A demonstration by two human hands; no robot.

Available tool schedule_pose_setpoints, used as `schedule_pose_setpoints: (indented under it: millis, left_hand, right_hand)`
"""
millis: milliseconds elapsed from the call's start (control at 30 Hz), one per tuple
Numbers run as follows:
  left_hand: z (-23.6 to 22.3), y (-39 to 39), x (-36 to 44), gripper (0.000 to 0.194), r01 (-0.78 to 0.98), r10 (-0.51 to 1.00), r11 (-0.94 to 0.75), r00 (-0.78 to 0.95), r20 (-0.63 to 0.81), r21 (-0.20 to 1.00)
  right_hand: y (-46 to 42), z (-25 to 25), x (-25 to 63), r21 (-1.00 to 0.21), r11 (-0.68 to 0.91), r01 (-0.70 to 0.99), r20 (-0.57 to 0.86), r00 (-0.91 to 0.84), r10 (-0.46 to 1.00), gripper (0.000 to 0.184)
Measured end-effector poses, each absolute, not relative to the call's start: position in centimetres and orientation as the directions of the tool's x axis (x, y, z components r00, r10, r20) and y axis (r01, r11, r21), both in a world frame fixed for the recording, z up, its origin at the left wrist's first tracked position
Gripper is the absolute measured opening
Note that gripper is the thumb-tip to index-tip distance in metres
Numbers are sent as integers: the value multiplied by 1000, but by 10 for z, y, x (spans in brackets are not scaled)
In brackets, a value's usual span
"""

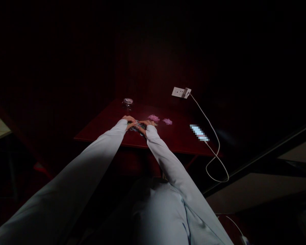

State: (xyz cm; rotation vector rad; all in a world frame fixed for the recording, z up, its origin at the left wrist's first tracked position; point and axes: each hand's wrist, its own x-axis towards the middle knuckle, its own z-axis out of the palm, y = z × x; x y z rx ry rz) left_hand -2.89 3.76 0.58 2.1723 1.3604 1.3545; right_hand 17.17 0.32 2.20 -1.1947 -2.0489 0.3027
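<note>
On the dark red table, a loose heap of small multicoloured strands (134,129) lies between and under my hands. My left hand (129,120) reaches over it from the left, fingers bent and tips drawn together; anything pinched there is too small to name. From the right, my right hand (146,125) touches the same heap, its thumb and forefinger apart. Just beyond the right hand are a pink pile (153,118) and a smaller purple pile (167,121) of similar strands. A small yellowish patch (156,124) shows beside the right hand, partly hidden.
A clear lidded jar (128,103) stands toward the back left of the tabletop (99,131). At the right lies a phone (199,133), its white cable (211,122) running to a charger (187,93) in the wall socket (177,92). The cable loops past the table's edge.
</note>
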Motion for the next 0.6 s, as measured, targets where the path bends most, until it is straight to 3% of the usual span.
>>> schedule_pose_setpoints:
  millis: [367,600]
  left_hand:
    - [2,49,-25,42,494,824,-545,166,542,677]
    - [-3,56,-23,37,469,831,-543,178,527,697]
  right_hand:
    - [5,18,166,-740,536,406,480,-238,844,23]
    - [8,13,163,-848,452,275,414,-188,891,39]
